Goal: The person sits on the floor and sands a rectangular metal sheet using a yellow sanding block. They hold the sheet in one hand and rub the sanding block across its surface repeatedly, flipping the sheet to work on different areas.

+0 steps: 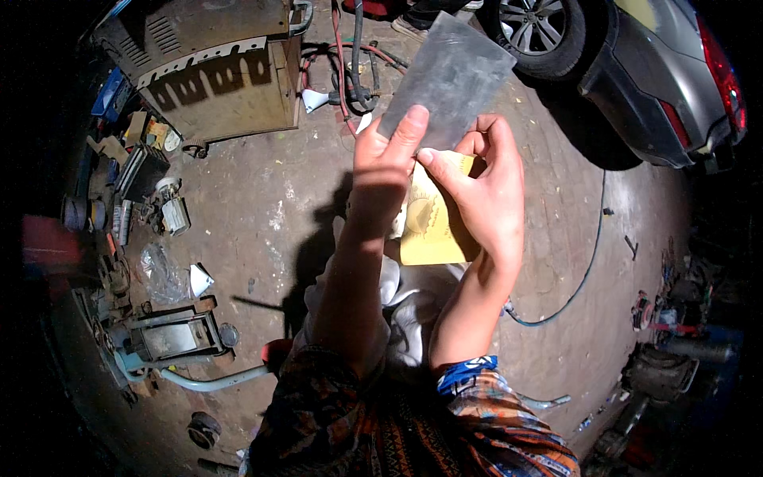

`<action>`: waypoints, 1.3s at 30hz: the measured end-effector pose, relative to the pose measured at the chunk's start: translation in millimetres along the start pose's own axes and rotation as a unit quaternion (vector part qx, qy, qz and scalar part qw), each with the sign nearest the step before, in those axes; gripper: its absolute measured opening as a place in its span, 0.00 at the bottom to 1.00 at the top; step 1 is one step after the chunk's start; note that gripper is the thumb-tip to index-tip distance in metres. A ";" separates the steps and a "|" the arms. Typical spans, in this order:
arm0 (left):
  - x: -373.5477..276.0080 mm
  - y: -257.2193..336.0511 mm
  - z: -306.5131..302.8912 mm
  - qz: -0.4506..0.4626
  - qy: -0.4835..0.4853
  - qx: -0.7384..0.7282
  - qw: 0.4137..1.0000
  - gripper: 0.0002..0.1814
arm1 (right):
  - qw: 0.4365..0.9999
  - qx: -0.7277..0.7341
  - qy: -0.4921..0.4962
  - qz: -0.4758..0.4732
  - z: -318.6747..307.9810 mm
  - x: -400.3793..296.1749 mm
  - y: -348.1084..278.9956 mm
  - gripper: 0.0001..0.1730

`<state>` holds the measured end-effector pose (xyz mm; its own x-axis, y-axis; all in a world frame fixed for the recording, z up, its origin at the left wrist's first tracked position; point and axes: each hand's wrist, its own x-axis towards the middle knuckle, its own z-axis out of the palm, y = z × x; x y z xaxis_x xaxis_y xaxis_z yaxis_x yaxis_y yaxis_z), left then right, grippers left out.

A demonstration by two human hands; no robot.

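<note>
Both hands are raised together in front of my body. My left hand (387, 143) grips the lower left corner of a flat grey rectangular sheet (450, 77), its thumb lying on the smudged face. Beside it, my right hand (492, 185) has its thumb and bent fingers at the sheet's lower edge, pinching the top of a yellow printed paper (420, 229). This paper looks like sandpaper backing and hangs down below the thumb, bent and partly behind the right hand. Whether the grey sheet and yellow paper are joined is hidden by the fingers.
A silver car (650, 77) with a wheel (530, 36) stands at upper right. A metal cabinet (220, 89) is at upper left, with hoses (351, 65) beside it. A floor jack (173, 337) and clutter lie left. A thin hose (587, 280) curves across the floor. A person's shoe (408, 27) shows at top.
</note>
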<state>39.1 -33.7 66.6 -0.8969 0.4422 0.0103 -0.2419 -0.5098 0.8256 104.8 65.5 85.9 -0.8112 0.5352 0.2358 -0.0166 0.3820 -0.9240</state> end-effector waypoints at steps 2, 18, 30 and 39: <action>4.3 -4.5 -3.8 0.004 0.052 -0.021 0.998 0.19 | 1.000 0.002 0.012 0.022 -3.9 0.1 1.6 0.24; 6.8 -4.5 -1.6 0.059 0.027 -0.048 0.997 0.19 | 0.993 0.094 -0.057 0.052 -13.5 -0.4 0.3 0.15; 10.5 -5.3 -16.6 -0.026 0.012 -0.051 0.998 0.19 | 0.999 0.040 -0.025 0.015 7.7 3.6 7.3 0.22; 4.7 -0.5 -4.2 -0.046 0.063 -0.026 0.997 0.22 | 0.996 0.034 -0.072 0.044 0.2 5.0 11.8 0.17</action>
<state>33.5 -34.4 63.8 -0.9088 0.3939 -0.1377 -0.3408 -0.5104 0.7895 100.3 72.5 76.1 -0.8870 0.4481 0.1119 0.0228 0.2845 -0.9584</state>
